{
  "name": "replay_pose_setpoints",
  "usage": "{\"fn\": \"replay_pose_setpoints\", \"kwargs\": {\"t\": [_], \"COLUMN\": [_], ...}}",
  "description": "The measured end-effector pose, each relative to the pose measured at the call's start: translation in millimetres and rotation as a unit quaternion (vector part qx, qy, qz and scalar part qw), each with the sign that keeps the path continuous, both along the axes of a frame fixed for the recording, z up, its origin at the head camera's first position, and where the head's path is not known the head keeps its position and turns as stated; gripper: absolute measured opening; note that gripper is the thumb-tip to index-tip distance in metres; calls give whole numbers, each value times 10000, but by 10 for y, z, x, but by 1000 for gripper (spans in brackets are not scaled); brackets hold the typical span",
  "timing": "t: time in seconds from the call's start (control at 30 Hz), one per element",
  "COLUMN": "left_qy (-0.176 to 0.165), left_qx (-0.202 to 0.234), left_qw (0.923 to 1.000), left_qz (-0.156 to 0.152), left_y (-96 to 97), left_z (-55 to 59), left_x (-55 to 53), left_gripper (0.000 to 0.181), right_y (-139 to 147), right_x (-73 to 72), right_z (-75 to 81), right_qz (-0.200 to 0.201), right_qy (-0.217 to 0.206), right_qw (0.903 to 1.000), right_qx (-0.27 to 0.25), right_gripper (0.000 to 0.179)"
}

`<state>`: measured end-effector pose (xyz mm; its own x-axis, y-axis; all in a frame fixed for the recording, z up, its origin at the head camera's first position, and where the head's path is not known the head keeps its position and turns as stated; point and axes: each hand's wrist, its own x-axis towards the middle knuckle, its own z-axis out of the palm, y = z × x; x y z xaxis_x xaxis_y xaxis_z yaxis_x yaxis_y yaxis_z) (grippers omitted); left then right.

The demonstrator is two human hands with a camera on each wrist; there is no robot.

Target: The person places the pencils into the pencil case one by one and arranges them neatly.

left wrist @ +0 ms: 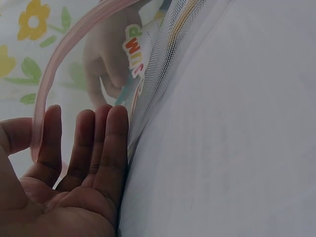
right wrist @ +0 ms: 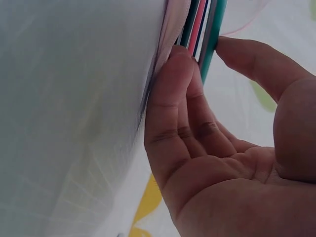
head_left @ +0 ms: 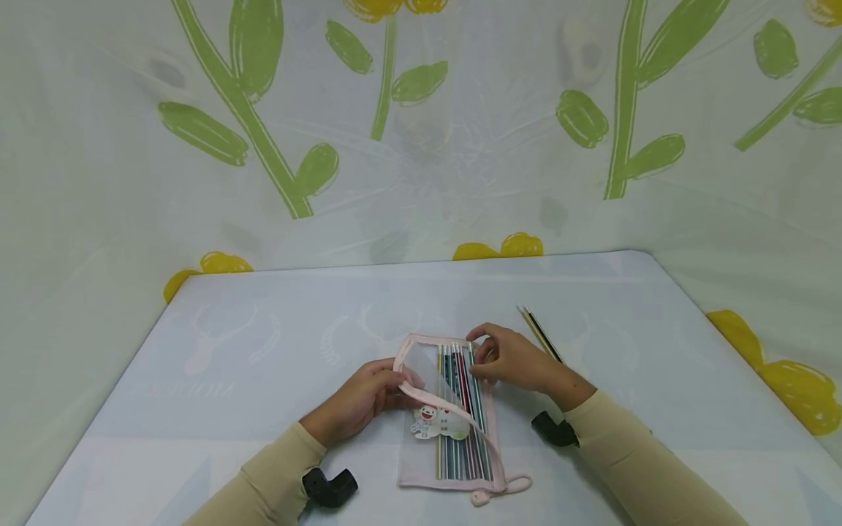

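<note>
A clear mesh zip pouch (head_left: pixel 416 467) with pink trim lies on the table, its upper flap lifted. Several pencils (head_left: pixel 463 456) lie side by side in its right half. My left hand (head_left: pixel 365 400) pinches the pink zip edge (left wrist: pixel 47 84) between thumb and index finger, the other fingers extended against the mesh. At the pouch's far right corner, my right hand (head_left: pixel 511 358) pinches a teal pencil (right wrist: pixel 213 42) between thumb and fingers. Its fingertips touch the pouch's far edge, beside the other pencils. A cartoon label (head_left: pixel 441 424) shows on the pouch's front.
Two loose pencils (head_left: pixel 538 330), one gold and one black, lie on the table (head_left: pixel 263 351) behind the right hand. A pink zip pull (head_left: pixel 482 498) with a loop sticks out at the pouch's near right corner. A flower-printed curtain (head_left: pixel 460 146) stands behind the table.
</note>
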<state>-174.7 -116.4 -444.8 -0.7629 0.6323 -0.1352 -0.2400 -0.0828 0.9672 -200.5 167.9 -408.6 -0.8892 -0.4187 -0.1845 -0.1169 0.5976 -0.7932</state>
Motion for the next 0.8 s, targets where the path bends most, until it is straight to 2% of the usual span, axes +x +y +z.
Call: {"fn": "replay_pose_setpoints", "kwargs": {"t": [0.53, 0.8], "left_qy": [69, -64], "left_qx": [28, -80], "left_qw": [10000, 9999], "left_qz": [-24, 71], "left_y": [4, 4], "left_z": [30, 30], "left_x": [-6, 8], "left_gripper": [29, 27], "right_y": [-68, -79], "right_x": [38, 64], "right_z": [-22, -8], "right_qz": [92, 159], "right_qy": [515, 595], "right_qw": [9965, 9953], "right_qx": [654, 749], "right_gripper": [57, 56]}}
